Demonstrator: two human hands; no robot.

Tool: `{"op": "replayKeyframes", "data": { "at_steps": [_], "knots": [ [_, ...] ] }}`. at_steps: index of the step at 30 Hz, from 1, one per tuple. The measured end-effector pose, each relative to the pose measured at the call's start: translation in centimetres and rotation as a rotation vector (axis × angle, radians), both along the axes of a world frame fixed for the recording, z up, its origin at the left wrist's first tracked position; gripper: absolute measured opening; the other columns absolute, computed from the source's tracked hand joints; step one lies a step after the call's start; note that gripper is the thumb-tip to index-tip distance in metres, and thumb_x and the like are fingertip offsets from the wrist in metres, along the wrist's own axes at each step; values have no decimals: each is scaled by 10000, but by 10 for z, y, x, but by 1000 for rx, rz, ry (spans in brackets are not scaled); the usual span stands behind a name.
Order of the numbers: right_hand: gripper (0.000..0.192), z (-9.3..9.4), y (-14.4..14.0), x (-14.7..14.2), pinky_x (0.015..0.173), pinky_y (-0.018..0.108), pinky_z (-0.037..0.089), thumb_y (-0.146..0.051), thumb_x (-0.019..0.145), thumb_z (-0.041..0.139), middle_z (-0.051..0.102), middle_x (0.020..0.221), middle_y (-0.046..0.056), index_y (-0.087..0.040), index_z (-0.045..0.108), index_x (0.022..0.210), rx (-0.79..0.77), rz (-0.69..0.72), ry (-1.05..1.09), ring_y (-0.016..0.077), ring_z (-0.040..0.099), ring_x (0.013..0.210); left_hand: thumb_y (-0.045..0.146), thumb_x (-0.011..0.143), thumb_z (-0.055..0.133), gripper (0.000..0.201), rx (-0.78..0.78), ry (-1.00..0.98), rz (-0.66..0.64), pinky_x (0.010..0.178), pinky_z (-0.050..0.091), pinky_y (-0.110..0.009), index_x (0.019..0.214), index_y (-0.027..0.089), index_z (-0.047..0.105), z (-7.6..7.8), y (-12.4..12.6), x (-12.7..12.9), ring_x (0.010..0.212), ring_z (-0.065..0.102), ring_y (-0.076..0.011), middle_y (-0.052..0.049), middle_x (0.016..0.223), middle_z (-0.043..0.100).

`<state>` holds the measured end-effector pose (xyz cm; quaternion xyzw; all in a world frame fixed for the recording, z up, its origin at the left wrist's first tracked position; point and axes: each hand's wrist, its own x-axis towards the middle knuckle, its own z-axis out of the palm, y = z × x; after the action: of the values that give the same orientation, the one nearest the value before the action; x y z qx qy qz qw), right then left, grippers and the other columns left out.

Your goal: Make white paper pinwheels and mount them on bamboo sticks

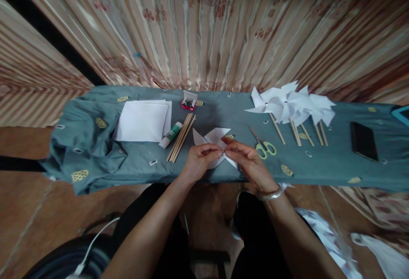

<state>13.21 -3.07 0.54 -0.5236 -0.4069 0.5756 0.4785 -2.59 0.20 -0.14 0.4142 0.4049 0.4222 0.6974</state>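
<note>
Working at the near edge of a narrow table (319,172) draped in grey-green cloth. Left hand (200,159) and right hand (247,162) meeting over a white paper pinwheel (215,136), both pinching its centre between thumb and fingertips, fingers curled in and clasping the folded paper. Pinwheel lying in the middle of the table, just beyond the knuckles, its pointed blades fanning out toward the far side. Wearing a silver bangle (271,194) on the right wrist.

Lying just left of the hands: a bundle of wooden sticks (181,137), slanted, with a glue stick (171,135) touching its left side. Further left, resting flat: a stack of white paper sheets (143,120). Sitting at the far edge behind the sticks: a small red box of pins (188,102), open.

Lying just right of the right hand: green-handled scissors (263,145). Beyond them, toward the far right: finished white pinwheels on sticks (292,106), overlapping one another. Resting well to the right: a dark phone (363,141).
</note>
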Motion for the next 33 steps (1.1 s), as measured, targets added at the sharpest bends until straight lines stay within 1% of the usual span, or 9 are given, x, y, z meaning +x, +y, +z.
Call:
{"op": "replayKeyframes", "data": {
  "at_steps": [3, 7, 11, 15, 19, 23, 29, 33],
  "knots": [
    [239, -2, -2, 1, 1067, 411, 378, -456, 700, 788, 714, 1190, 47, -264, 774, 841, -25, 2, 13, 257, 590, 1196, 297, 606, 786, 147, 8, 33, -29, 671, 459, -251, 661, 166, 748, -3, -2, -1, 655, 591, -133, -11, 664, 701],
    [223, -3, -3, 3, 1047, 399, 418, -438, 645, 831, 745, 1108, 40, -275, 778, 788, 6, 6, -25, 246, 592, 1209, 297, 626, 771, 142, 41, 79, -36, 645, 442, -248, 672, 164, 750, -7, -4, -1, 637, 576, -130, -12, 656, 691],
    [245, -4, -3, 5, 1027, 405, 442, -443, 614, 847, 729, 1149, 55, -266, 772, 766, 22, 7, -64, 247, 609, 1189, 284, 630, 764, 122, 52, 90, -29, 634, 437, -245, 664, 168, 748, -8, -5, -1, 609, 563, -121, -7, 634, 684],
    [250, -4, -3, 5, 995, 394, 464, -451, 614, 844, 739, 1100, 64, -255, 764, 749, 34, 17, -82, 250, 613, 1178, 275, 618, 769, 111, 27, 84, -16, 632, 447, -247, 658, 174, 749, -6, -4, -1, 609, 574, -126, -10, 638, 694],
    [249, -4, -4, 3, 959, 386, 488, -440, 627, 841, 737, 1092, 57, -251, 754, 764, 16, 13, -69, 234, 656, 1084, 272, 601, 781, 113, -13, 55, -3, 657, 463, -249, 658, 179, 752, -5, -4, -1, 630, 593, -129, -10, 652, 706],
    [236, -4, -6, -1, 984, 384, 477, -422, 646, 836, 731, 1105, 47, -248, 746, 780, 22, -11, -47, 218, 662, 1063, 289, 598, 794, 147, -37, 23, 20, 696, 473, -256, 686, 176, 759, -5, -6, 0, 656, 607, -131, -11, 677, 715],
    [242, -7, -7, -5, 983, 385, 483, -414, 636, 845, 725, 1120, 50, -238, 735, 761, 33, -47, -27, 211, 672, 1037, 297, 589, 812, 171, -56, -30, 53, 677, 477, -250, 693, 173, 761, -7, -7, 1, 624, 600, -117, -7, 658, 709],
    [227, -7, -7, -7, 1000, 392, 473, -397, 636, 847, 724, 1120, 42, -243, 733, 758, 32, -57, 4, 214, 665, 1056, 293, 567, 835, 204, -85, -69, 69, 694, 492, -255, 714, 174, 761, -8, -7, 2, 638, 621, -120, -9, 688, 725]
  ]
}}
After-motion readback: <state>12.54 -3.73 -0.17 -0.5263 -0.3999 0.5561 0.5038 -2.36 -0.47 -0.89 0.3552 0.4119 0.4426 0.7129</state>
